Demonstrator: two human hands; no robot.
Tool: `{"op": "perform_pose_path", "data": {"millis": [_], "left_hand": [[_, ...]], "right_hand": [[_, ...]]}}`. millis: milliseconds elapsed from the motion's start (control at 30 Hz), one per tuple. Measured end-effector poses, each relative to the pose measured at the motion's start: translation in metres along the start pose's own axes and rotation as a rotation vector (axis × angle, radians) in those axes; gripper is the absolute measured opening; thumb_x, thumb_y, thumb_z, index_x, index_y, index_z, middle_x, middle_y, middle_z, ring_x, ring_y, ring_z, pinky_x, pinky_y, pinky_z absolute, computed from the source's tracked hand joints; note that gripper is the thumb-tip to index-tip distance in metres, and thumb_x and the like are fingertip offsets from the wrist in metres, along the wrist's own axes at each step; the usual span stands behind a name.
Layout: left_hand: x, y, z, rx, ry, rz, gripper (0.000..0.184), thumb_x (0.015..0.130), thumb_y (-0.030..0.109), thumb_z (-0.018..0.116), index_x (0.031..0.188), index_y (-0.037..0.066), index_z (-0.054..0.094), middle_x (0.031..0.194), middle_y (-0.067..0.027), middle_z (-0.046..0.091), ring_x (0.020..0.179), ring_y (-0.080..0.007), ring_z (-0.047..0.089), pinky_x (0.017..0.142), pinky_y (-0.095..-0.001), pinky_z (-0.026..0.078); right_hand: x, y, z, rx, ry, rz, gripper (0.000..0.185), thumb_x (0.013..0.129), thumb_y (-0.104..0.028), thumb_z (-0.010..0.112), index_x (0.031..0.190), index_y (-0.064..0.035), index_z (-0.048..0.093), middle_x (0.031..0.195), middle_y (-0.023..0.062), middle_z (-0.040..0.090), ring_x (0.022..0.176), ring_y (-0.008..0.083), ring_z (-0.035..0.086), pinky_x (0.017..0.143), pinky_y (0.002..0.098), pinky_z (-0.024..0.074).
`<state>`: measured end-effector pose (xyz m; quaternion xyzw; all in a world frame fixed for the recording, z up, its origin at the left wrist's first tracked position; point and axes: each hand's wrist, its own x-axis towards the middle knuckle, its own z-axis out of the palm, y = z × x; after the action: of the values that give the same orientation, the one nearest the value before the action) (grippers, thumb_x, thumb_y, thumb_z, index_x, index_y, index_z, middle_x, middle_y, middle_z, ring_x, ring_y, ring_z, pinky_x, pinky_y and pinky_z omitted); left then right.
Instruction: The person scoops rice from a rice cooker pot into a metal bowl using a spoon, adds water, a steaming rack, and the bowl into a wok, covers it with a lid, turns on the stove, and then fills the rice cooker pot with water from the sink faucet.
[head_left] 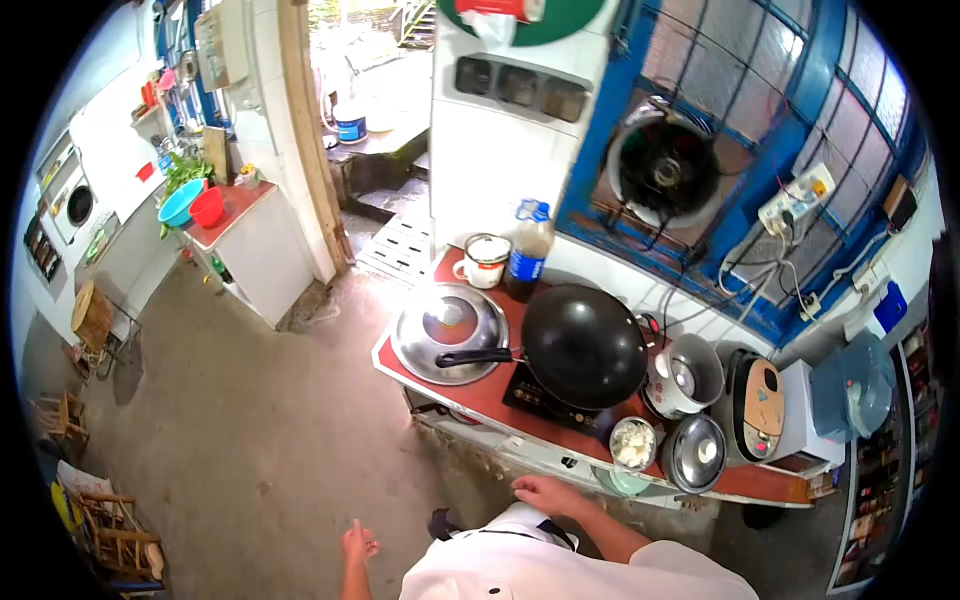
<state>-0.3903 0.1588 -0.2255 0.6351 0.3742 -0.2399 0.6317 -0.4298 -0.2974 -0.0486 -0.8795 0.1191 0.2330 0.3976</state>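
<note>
My left hand (360,543) hangs over the bare floor, holding nothing, its fingers loosely apart. My right hand (545,495) is in front of my waist, just short of the counter's front edge, with loosely bent fingers and nothing seen in them. On the red counter (480,400) a black wok (585,345) sits on an induction cooker (545,400), its handle pointing left over a large steel lid (450,335). Nearest my right hand stands a bowl of white pieces (633,443), beside a smaller steel lid (694,453).
Behind the wok are an enamel mug (486,262) and a bottle with a blue label (528,255). To the right stand a pot (685,375) and a rice cooker (755,405). A fan (665,165) fills the window. Small wooden chairs (110,540) stand at left.
</note>
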Motion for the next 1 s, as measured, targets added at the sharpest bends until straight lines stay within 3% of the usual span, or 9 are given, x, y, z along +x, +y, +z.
{"op": "perform_pose_path", "data": {"millis": [167,333,467,533,567,667,767,900,1000], "left_hand": [[0.024,0.004,-0.034,-0.294,0.082,-0.097,0.033,0.09,0.034,0.06,0.099,0.002,0.057,0.077,-0.0074,0.058,0.057,-0.0202,0.061,0.047,-0.0338,0.052],[0.031,0.007,-0.064,-0.002,0.13,-0.018,0.025,0.089,0.023,0.059,0.101,0.002,0.061,0.083,-0.0072,0.061,0.061,-0.0182,0.062,0.049,-0.0321,0.053],[0.004,0.011,-0.1,-0.15,0.293,-0.061,0.02,0.088,0.017,0.056,0.101,0.003,0.061,0.082,-0.0067,0.061,0.06,-0.0176,0.062,0.05,-0.0322,0.053],[0.006,-0.037,-0.123,-0.234,0.453,-0.131,0.02,0.09,0.02,0.054,0.097,0.003,0.06,0.077,-0.0066,0.059,0.055,-0.0177,0.059,0.047,-0.0327,0.052],[0.01,-0.096,-0.135,-0.058,0.475,0.131,0.022,0.091,0.024,0.053,0.096,0.003,0.059,0.075,-0.0068,0.058,0.052,-0.0181,0.057,0.045,-0.033,0.05],[-0.019,-0.112,-0.116,-0.634,0.604,-0.3,0.029,0.094,0.035,0.05,0.089,0.007,0.056,0.07,-0.0075,0.055,0.051,-0.0207,0.055,0.041,-0.0329,0.045],[-0.035,-0.111,-0.093,-0.759,0.626,-0.501,0.032,0.093,0.038,0.052,0.084,0.007,0.056,0.07,-0.0086,0.055,0.052,-0.0229,0.056,0.046,-0.0366,0.046],[0.01,-0.107,-0.105,0.513,0.291,-0.162,0.034,0.092,0.039,0.055,0.082,0.006,0.057,0.07,-0.0097,0.058,0.051,-0.0231,0.055,0.05,-0.0378,0.047],[0.07,-0.08,-0.164,0.917,0.264,0.112,0.035,0.091,0.039,0.056,0.081,0.005,0.059,0.07,-0.0105,0.06,0.05,-0.0232,0.055,0.053,-0.0386,0.047]], "right_hand": [[0.039,-0.067,0.027,0.045,-0.156,-0.117,0.036,0.09,-0.028,0.059,0.118,-0.0058,0.061,0.107,0.0098,0.068,0.096,0.0192,0.064,0.086,0.0308,0.049],[0.123,-0.142,0.062,-0.022,-0.342,-0.191,0.032,0.09,-0.025,0.059,0.115,-0.0057,0.063,0.106,0.0139,0.067,0.092,0.0222,0.065,0.084,0.0319,0.0498],[0.214,-0.22,0.088,-0.148,-0.405,-0.618,0.032,0.089,-0.024,0.059,0.113,-0.004,0.063,0.099,0.0153,0.068,0.089,0.0248,0.066,0.079,0.0352,0.051],[0.248,-0.265,0.096,-0.141,-0.444,-0.677,0.032,0.09,-0.024,0.058,0.114,-0.0034,0.062,0.098,0.0155,0.068,0.088,0.024,0.066,0.077,0.0343,0.0515],[0.264,-0.292,0.1,-0.103,-0.508,-0.637,0.032,0.09,-0.024,0.058,0.114,-0.0034,0.062,0.099,0.0159,0.068,0.088,0.0231,0.066,0.077,0.0336,0.0514],[0.313,-0.351,0.124,-0.122,-0.62,-0.667,0.031,0.093,-0.024,0.056,0.116,-0.0033,0.061,0.101,0.0151,0.067,0.089,0.0202,0.066,0.078,0.0317,0.0509],[0.36,-0.401,0.159,-0.042,-0.705,-0.629,0.032,0.095,-0.025,0.053,0.116,-0.0014,0.061,0.103,0.0132,0.068,0.094,0.021,0.065,0.082,0.0315,0.0503],[0.435,-0.451,0.214,-0.093,-0.681,-0.616,0.033,0.094,-0.024,0.054,0.116,-0.0008,0.061,0.102,0.0128,0.068,0.095,0.0211,0.065,0.083,0.0314,0.0499],[0.477,-0.491,0.229,-0.185,-0.646,-0.61,0.032,0.093,-0.023,0.054,0.116,-0.0018,0.062,0.1,0.0126,0.068,0.092,0.0198,0.065,0.082,0.031,0.0498]]}}
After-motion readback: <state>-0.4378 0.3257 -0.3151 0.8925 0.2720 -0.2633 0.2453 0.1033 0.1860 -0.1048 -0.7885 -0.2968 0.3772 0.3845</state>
